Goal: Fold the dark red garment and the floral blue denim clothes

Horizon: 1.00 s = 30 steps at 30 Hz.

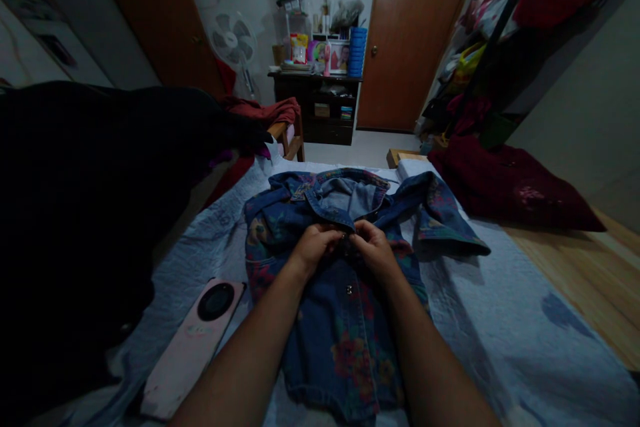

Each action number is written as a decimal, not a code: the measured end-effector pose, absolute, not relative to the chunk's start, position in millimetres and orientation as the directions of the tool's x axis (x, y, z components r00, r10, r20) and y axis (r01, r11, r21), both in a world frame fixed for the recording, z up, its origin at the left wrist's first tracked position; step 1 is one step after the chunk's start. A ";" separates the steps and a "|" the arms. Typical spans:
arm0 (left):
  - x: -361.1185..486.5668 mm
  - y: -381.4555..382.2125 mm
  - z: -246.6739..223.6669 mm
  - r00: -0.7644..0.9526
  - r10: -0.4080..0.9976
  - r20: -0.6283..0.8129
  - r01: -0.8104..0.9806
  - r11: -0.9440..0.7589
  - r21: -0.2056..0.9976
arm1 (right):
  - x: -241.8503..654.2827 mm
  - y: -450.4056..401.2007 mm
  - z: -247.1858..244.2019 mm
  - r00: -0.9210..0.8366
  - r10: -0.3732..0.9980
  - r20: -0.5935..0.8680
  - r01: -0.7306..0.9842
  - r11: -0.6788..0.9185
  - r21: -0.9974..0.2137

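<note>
1. Black cloth (pixel 90 200), big heap, far left; folds hard to make out, too dark.
2. Phone (pixel 193 350), pink back up, round dark camera part at its far end. Lies on pale blue sheet (pixel 475 293), left of the jacket, beside the left forearm.
3. White fan (pixel 234 43), background, by the wall, near a brown door.
4. Left hand (pixel 316 245): thumb and fingers together, clamped on the jacket's front edge just below the collar. Fingertips partly hidden.
5. Denim jacket (pixel 330 320), blue with red and orange flowers, flat on the sheet, middle of view. Collar at the far end, hem toward the person. Collar stands open, paler inside showing. Metal button (pixel 349 289) on the front, just below the hands.
6. Dark cabinet (pixel 327 130), background, beyond the jacket; framed photo (pixel 339 57) and blue stacked baskets (pixel 357 52) on top.
7. Right hand (pixel 373 247): thumb and fingers together, pinching the same front edge, near the left hand.
8. Jacket sleeve (pixel 443 217), spread out to the right, cuff on the sheet.
9. Dark red cloth (pixel 515 183), right, beyond the sleeve, partly over a light wooden surface (pixel 575 273).
10. Hanging clothes (pixel 565 7), upper right, dim.
</note>
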<state>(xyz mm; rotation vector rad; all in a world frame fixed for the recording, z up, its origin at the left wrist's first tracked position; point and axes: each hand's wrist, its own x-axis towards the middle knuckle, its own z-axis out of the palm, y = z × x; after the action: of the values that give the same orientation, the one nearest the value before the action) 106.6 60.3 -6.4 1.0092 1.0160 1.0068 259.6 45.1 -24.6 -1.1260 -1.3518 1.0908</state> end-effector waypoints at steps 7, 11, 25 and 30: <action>109.4 60.5 -2.3 -0.096 0.989 0.108 -0.128 -0.120 0.984 | 254.4 41.1 -16.7 -0.178 0.926 0.333 0.377 0.377 -0.846; 106.2 65.2 -10.9 -0.155 0.972 0.175 0.152 -0.151 0.977 | 253.6 39.9 -18.7 -0.235 0.936 0.262 0.369 0.335 -0.867; 108.9 59.7 -23.0 0.015 0.972 0.236 0.707 -0.177 0.685 | 259.5 47.8 -46.8 0.100 0.952 0.289 0.794 0.099 -0.600; 106.7 60.8 -22.4 -0.033 0.969 0.244 0.703 -0.150 0.695 | 258.5 46.5 -48.7 0.054 0.971 0.235 0.862 0.073 -0.502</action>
<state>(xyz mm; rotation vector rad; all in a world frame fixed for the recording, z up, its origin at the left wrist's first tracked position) 106.7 60.8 -22.4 1.8855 1.7581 1.0025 258.5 46.5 -48.7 -1.8129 -1.8320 0.2700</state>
